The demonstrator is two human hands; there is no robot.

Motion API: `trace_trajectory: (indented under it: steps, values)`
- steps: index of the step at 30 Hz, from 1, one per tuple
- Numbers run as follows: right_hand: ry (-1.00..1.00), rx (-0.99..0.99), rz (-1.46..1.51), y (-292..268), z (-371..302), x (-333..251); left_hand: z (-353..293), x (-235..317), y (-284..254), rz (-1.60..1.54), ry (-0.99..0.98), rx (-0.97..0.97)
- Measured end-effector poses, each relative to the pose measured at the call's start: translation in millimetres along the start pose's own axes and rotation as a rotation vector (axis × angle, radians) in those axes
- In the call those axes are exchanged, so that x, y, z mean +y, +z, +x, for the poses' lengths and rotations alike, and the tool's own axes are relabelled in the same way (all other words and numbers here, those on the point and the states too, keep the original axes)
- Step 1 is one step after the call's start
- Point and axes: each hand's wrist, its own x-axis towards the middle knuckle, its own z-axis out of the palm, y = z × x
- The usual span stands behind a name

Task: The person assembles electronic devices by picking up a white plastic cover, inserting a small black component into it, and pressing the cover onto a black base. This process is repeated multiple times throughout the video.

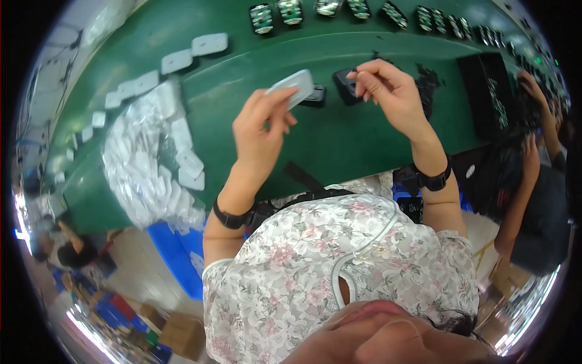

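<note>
In my left hand (pixel 262 124) a white rounded rectangular cover (pixel 297 86) is pinched between thumb and fingers, tilted above the green table. Just behind it a dark casing (pixel 316 94) lies on the table, partly hidden by the cover. My right hand (pixel 388 91) is closed in a pinch at the fingertips; what it holds there is dark and too small to name. Beneath those fingertips sits another black casing (pixel 344 87), partly covered by the hand. Small loose black parts (pixel 428 85) form a pile to the right of my right hand.
Clear bags of white covers (pixel 136 158) are heaped at the left, with a row of white covers (pixel 177 61) beyond. Green circuit boards in dark casings (pixel 290 12) line the far side. A black box (pixel 485 94) stands at right, near a co-worker's arms (pixel 530 164).
</note>
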Motion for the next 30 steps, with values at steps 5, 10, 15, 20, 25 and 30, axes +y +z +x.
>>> trace_trajectory:
  steps: [5,10,15,20,25,30]
  values:
    - [0.011,-0.273,-0.070,38.8,14.5,-20.4,-0.9,9.2,2.4,0.156,0.161,0.085]
    - [-0.045,-0.385,-0.176,50.5,20.9,-21.1,-8.5,5.4,-4.4,0.108,0.156,0.156]
    - [0.015,-0.381,-0.161,58.0,23.0,-21.3,-10.8,2.8,-8.2,0.120,0.172,0.132]
    - [-0.124,-0.136,-0.181,72.8,22.4,-20.3,-13.2,1.6,-8.5,-0.103,-0.055,0.076]
    - [-0.261,-0.044,-0.157,80.0,23.9,-14.3,-14.9,6.3,-6.3,-0.632,-0.253,0.133]
    - [-0.277,-0.037,-0.351,85.9,23.6,-15.2,-18.1,-2.0,-6.2,-0.646,-0.282,0.157]
